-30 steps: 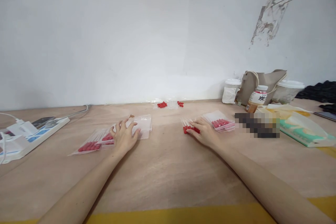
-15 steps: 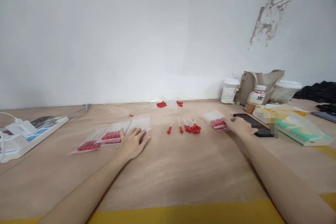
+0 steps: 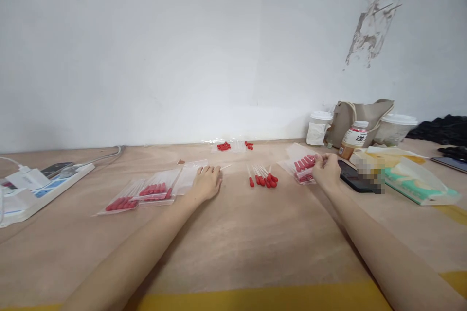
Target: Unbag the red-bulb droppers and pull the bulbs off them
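Observation:
My left hand (image 3: pixel 207 182) curls over a dropper whose thin clear stem (image 3: pixel 226 165) pokes out past the fingers; its bulb is hidden beneath them. Under and beside this hand lies a flat clear plastic bag (image 3: pixel 185 177). Further left, filled bags (image 3: pixel 155 189) hold several red-bulbed droppers. My right hand (image 3: pixel 326 172) is closed, pinching the edge of a clear bag of red-bulbed droppers (image 3: pixel 304 162), its near side raised over another such bag (image 3: pixel 306 178). Between the hands, a loose group of droppers (image 3: pixel 268 181) lies on the table, bulbs toward me.
Two bags of small red bulbs (image 3: pixel 224 146) lie by the wall. A black phone (image 3: pixel 355 177), tissue pack (image 3: pixel 419 184), bottle (image 3: pixel 353 140), lidded cups (image 3: pixel 319 128) and grey bag (image 3: pixel 368 112) stand at right. A power strip (image 3: pixel 54 189) lies at left.
My left hand has moved right onto the single dropper, which has shifted left and turned beneath it. My right hand has lifted and tilted the upper bag of droppers.

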`<state>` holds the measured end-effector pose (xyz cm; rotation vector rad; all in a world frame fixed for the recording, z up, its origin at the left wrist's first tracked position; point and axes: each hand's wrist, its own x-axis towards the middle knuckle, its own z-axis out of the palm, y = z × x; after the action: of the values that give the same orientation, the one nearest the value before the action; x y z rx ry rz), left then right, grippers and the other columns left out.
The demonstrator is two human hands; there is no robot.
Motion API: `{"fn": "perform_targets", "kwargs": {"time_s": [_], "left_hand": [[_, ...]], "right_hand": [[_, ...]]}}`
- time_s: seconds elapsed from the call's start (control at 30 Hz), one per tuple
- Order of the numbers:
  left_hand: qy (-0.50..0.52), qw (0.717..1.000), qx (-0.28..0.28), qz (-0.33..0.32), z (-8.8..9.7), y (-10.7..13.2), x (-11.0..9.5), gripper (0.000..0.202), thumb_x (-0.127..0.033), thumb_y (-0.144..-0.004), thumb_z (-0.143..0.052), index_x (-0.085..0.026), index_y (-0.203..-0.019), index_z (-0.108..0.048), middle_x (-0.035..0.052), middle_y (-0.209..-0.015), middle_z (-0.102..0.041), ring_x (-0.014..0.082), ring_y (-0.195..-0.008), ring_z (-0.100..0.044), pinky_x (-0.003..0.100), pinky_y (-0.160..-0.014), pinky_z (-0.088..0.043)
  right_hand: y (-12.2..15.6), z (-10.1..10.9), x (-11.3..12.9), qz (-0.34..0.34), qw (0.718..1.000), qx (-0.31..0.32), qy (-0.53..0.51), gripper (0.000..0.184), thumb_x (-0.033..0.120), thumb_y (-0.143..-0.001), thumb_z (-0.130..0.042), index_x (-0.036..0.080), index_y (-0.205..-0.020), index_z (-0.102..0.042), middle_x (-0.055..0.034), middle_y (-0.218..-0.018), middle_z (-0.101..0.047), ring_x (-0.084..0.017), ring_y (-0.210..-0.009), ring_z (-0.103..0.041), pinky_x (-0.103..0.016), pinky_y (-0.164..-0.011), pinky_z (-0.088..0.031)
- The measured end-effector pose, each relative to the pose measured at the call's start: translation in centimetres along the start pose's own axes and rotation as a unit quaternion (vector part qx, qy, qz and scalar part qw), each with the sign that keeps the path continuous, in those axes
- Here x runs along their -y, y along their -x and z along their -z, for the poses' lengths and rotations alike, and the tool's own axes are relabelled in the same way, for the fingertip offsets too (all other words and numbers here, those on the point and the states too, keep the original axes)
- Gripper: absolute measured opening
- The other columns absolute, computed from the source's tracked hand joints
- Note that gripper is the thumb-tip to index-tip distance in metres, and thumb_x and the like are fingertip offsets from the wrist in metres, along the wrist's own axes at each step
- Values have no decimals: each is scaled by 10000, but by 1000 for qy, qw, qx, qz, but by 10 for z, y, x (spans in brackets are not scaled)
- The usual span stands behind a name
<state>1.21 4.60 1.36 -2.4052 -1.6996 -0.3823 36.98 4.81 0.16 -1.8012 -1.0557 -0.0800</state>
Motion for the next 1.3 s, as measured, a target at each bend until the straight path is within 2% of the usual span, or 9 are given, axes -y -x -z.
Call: {"fn": "perform_targets", "kwargs": {"time_s": [0.1, 0.23, 0.37, 0.53, 0.7, 0.9, 1.0, 1.1, 1.3], "left_hand": [[18, 998, 21, 49, -6, -34, -5, 270, -177, -791, -441, -118, -1043, -518, 191, -1022, -590, 313, -1040, -501, 489, -910, -254], [77, 992, 45, 88, -10, -58, -11, 291, -116, -743, -479, -108, -1031, -511, 208, -1063, -565, 314, -1022, -521, 429, -829, -365], [168, 976, 79, 112, -15, -65, -28, 374, -150, -666, -591, -107, -1028, -508, 162, -951, -627, 262, -860, -599, 320, -694, -446], [285, 947, 118, 91, -23, -65, -59, 253, -189, -688, -601, -105, -922, -551, 45, -626, -652, 153, -547, -597, 228, -517, -443], [346, 932, 97, 54, -22, -57, -65, 209, -216, -747, -547, -96, -918, -559, 36, -613, -639, 125, -520, -577, 216, -511, -439], [353, 935, 19, -12, -2, 6, -40, 180, -283, -805, -481, -166, -870, -601, 56, -905, -625, 173, -858, -561, 286, -776, -430], [353, 932, 12, -82, 10, 47, -27, 241, -344, -831, -454, -193, -951, -598, 59, -971, -599, 189, -933, -532, 316, -837, -414], [354, 927, 27, -119, 16, 72, -18, 264, -356, -832, -459, -216, -1023, -577, 57, -1067, -565, 189, -980, -513, 323, -880, -396], [366, 924, 20, -104, 14, 75, -16, 268, -359, -839, -448, -214, -1028, -571, 55, -1070, -565, 186, -973, -519, 320, -879, -398]], "right_hand": [[7, 3, 15, 25, 983, -10, -182, 295, 486, -772, -403, 194, -813, -414, -26, -696, -515, -156, -601, -485, -277, -575, -384], [36, 5, 41, 28, 893, 232, -384, 419, 613, -673, -493, 221, -750, -370, 28, -633, -479, -123, -530, -456, -258, -534, -387], [79, 3, 61, 74, 779, 490, -384, 411, 583, -667, -561, 203, -709, -408, 52, -610, -468, -90, -533, -438, -227, -547, -375], [112, -7, 67, 59, 697, 607, -377, 389, 538, -683, -582, 199, -715, -394, 73, -576, -472, -70, -507, -442, -200, -505, -364], [117, -8, 67, -15, 744, 577, -337, 407, 469, -647, -648, 213, -873, -426, 65, -621, -522, -90, -534, -519, -207, -471, -408], [124, -6, 71, -99, 735, 580, -336, 489, 319, -560, -724, 207, -911, -403, 79, -611, -515, -97, -519, -545, -270, -539, -472], [121, -8, 71, 19, 845, 486, -224, 311, 355, -656, -629, 203, -836, -426, 54, -571, -513, -116, -502, -522, -260, -501, -417], [105, -10, 70, 161, 953, 252, -46, 222, 394, -710, -559, 206, -803, -486, -1, -649, -558, -162, -613, -548, -257, -518, -357], [78, -14, 63, 265, 944, 156, 121, 239, 436, -728, -532, 239, -858, -573, -27, -791, -630, -187, -695, -574, -238, -480, -256]]}}
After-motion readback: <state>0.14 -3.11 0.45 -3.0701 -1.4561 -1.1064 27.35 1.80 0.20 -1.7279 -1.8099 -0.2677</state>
